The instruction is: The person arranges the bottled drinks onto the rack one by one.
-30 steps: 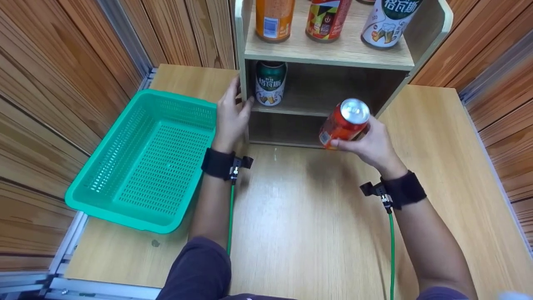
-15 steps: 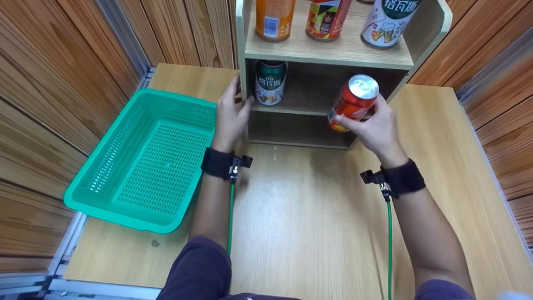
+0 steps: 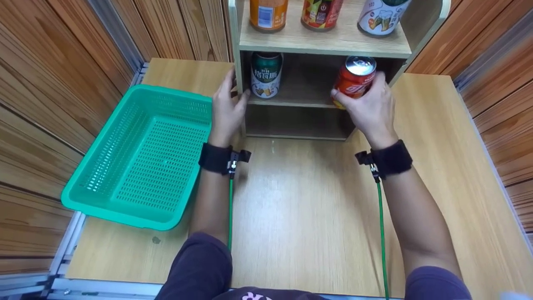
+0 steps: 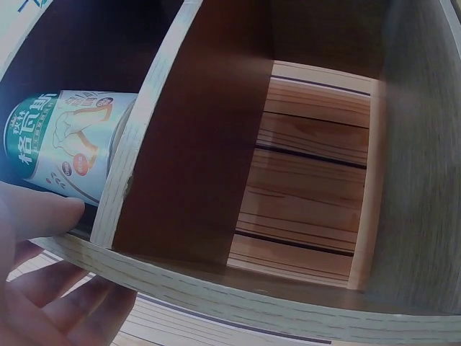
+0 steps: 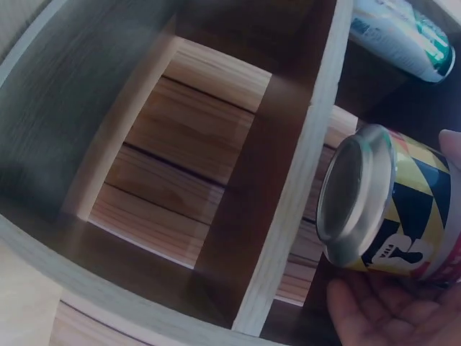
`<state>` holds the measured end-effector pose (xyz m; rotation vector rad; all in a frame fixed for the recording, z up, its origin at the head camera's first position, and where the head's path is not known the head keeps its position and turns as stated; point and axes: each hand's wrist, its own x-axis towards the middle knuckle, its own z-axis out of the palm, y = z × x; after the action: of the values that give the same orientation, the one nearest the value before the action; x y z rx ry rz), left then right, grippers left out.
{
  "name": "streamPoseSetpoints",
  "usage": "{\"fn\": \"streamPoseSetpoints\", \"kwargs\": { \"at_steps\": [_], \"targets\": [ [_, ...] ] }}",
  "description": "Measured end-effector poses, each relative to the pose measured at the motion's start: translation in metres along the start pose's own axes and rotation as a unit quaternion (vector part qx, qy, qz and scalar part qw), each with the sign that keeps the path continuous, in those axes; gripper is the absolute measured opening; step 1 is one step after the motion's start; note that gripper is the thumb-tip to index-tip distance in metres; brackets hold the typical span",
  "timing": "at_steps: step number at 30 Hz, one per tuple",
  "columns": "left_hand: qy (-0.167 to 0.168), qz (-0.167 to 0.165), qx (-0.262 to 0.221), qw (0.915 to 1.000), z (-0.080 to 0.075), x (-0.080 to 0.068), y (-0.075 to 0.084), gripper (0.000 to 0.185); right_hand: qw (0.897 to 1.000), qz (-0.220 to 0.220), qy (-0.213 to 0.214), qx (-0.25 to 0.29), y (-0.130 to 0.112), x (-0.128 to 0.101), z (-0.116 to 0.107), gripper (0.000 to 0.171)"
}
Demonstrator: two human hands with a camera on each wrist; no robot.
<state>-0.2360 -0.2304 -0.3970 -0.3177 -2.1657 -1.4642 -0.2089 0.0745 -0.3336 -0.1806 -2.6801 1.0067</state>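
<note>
Risk is seen at the middle shelf lip, where the red can, gripped by the right hand's curled fingers, could be clipped and tipped, while the left hand is laid with straight fingers on the shelf side.

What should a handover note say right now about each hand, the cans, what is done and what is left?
Left hand: braces the wooden shelf unit's left edge, fingers straight.
Right hand: grips the red aluminium can, tilted at the middle shelf's right end.
Done: green-and-white can stands on the middle shelf's left; three cans stand on top.
Left: set the red can down, let go. Green plastic basket holds nothing.
</note>
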Motion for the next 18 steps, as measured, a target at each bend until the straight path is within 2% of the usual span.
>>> {"fn": "streamPoseSetpoints", "kwargs": {
  "at_steps": [8, 15, 18],
  "targets": [
    [0.000, 0.005, -0.012, 0.9999, 0.000, 0.001, 0.000, 0.059, 0.999, 0.023, 0.027, -0.008, -0.001, 0.011, 0.009, 0.093],
    [0.002, 0.002, -0.005, 1.0000, 0.001, 0.001, -0.002, 0.056, 0.999, 0.009, 0.051, -0.008, -0.002, 0.023, 0.016, 0.090],
    [0.001, 0.001, -0.007, 1.0000, 0.001, 0.001, -0.002, 0.057, 0.999, 0.012, 0.043, 0.002, -0.001, 0.025, 0.018, 0.090]
  ]
}}
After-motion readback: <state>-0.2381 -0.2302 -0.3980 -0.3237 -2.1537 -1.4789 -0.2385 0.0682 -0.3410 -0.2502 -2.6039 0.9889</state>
